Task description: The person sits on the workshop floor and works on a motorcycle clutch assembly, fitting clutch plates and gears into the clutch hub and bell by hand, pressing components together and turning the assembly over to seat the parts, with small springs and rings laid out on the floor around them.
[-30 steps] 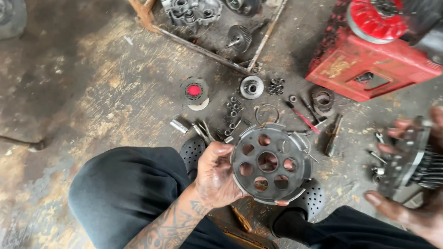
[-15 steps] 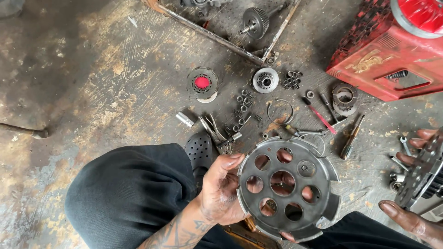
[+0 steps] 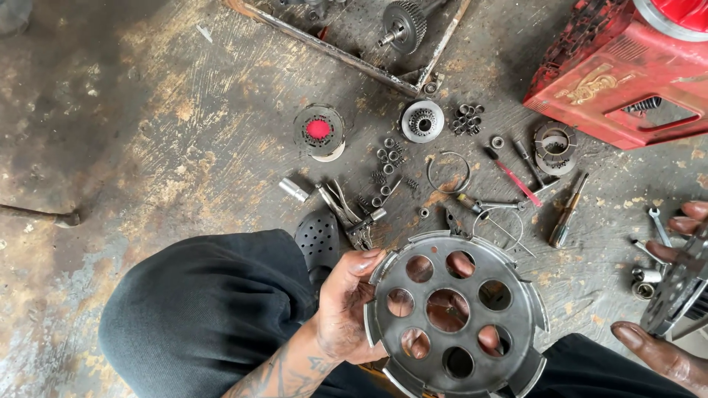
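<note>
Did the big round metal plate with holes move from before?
Yes. The round plate, held in the left hand, sits nearer the person's lap, farther from the wire ring on the floor, which it nearly touched earlier.

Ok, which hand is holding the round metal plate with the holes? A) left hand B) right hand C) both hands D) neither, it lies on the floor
A: the left hand grips the perforated metal plate at its left rim, while the right hand holds a different part at the frame's right edge.
</note>
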